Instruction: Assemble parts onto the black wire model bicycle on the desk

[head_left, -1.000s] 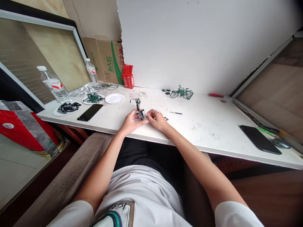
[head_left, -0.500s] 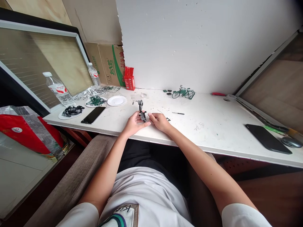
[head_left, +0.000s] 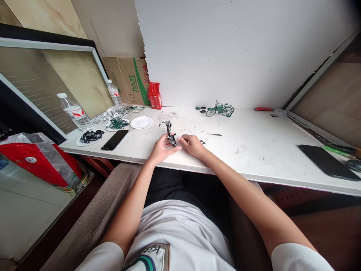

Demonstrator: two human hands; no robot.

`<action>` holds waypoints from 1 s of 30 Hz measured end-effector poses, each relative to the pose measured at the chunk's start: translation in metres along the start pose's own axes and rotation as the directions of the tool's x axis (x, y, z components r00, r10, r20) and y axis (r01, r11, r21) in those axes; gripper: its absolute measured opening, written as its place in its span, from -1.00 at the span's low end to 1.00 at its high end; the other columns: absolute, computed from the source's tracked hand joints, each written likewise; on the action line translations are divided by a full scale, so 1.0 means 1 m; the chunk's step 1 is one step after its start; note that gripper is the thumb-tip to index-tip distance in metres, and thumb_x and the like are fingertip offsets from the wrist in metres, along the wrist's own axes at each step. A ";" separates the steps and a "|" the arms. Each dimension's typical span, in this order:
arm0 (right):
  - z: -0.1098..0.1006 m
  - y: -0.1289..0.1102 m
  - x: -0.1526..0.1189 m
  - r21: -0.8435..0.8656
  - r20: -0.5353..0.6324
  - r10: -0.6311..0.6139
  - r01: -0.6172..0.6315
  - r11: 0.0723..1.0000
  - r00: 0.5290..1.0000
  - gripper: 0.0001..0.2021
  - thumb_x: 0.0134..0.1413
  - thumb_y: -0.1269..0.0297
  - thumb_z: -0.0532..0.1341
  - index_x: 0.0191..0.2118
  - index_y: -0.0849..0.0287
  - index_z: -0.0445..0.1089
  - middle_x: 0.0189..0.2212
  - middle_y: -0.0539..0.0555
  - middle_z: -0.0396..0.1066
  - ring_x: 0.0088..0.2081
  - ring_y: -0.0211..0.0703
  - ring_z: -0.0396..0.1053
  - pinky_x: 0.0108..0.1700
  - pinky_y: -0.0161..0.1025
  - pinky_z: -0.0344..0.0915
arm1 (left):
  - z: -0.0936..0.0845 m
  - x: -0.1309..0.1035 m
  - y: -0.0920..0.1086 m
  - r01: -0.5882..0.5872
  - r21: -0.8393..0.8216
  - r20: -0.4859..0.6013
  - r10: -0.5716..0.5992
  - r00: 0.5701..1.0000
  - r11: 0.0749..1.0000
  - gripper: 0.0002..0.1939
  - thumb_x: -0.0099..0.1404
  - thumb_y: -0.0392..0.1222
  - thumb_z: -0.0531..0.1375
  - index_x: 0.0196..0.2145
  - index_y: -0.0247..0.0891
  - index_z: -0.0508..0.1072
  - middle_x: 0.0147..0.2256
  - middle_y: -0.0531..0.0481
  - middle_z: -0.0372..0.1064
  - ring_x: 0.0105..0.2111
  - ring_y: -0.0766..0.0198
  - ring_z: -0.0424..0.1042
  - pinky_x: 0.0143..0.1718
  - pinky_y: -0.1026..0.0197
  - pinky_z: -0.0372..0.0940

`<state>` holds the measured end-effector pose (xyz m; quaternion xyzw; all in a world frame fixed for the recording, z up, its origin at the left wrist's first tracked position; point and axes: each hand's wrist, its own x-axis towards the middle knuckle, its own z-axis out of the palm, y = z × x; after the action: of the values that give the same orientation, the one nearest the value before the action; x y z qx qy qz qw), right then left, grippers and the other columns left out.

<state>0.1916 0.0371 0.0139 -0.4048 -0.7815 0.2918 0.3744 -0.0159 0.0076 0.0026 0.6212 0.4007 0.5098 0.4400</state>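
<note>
A small black model bicycle point(head_left: 169, 132) stands near the table's front edge, its handlebar pointing away from me. My left hand point(head_left: 163, 149) is closed around its rear end, thumb in front and fingers behind. Just to the right, my right hand point(head_left: 191, 145) has thumb and forefinger pinched together close to the model's rear; whatever sits in that pinch is too small to make out. A little black part point(head_left: 202, 142) lies beside the right hand. Farther right rests a thin dark screwdriver point(head_left: 214, 134), with tiny bits scattered nearby.
A green model bicycle point(head_left: 220, 109) stands at the back by small dark pieces. To the left are a plate of black parts point(head_left: 91, 137), a plate of green parts point(head_left: 117, 123), a white plate point(head_left: 141, 122), a phone point(head_left: 115, 140) and water bottles point(head_left: 74, 111). A black device point(head_left: 328, 162) lies right.
My view has shifted slightly, so the whole scene sits a little to the right. Both hands keep nearly the same pose at the black model bicycle.
</note>
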 end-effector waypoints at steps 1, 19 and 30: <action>0.000 0.000 0.000 0.006 0.002 0.010 -0.010 1.000 1.000 -0.41 0.44 -0.27 0.05 -0.41 0.12 0.39 -0.54 0.00 0.39 -0.45 -0.19 0.27 -0.26 -0.20 0.23 | 0.000 0.000 0.000 -0.002 0.001 0.002 0.002 1.000 1.000 -0.12 0.03 -0.03 0.62 0.23 -0.25 0.41 0.10 -0.24 0.55 0.09 0.02 0.57 0.18 -0.02 0.48; 0.001 0.000 0.001 -0.018 -0.033 0.009 -0.010 1.000 0.999 -0.50 0.41 -0.19 0.12 -0.42 0.10 0.34 -0.55 -0.01 0.37 -0.45 -0.17 0.24 -0.29 -0.19 0.18 | -0.002 0.000 -0.003 -0.016 0.001 0.003 0.016 1.000 1.000 -0.13 0.11 -0.06 0.57 0.29 -0.25 0.39 0.10 -0.24 0.54 0.11 0.03 0.54 0.19 -0.01 0.48; 0.001 -0.001 0.001 -0.033 0.005 0.020 -0.019 0.999 1.000 -0.46 0.42 -0.21 0.12 -0.45 0.11 0.38 -0.58 -0.01 0.35 -0.46 -0.17 0.24 -0.30 -0.20 0.17 | -0.002 0.000 -0.008 -0.050 0.158 -0.039 0.056 0.998 0.986 -0.30 0.17 -0.28 0.41 0.27 -0.19 0.43 0.06 -0.17 0.56 0.11 0.04 0.55 0.13 0.05 0.50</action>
<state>0.1899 0.0368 0.0142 -0.4177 -0.7833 0.2836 0.3626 -0.0179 0.0100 -0.0051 0.6532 0.4322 0.5016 0.3674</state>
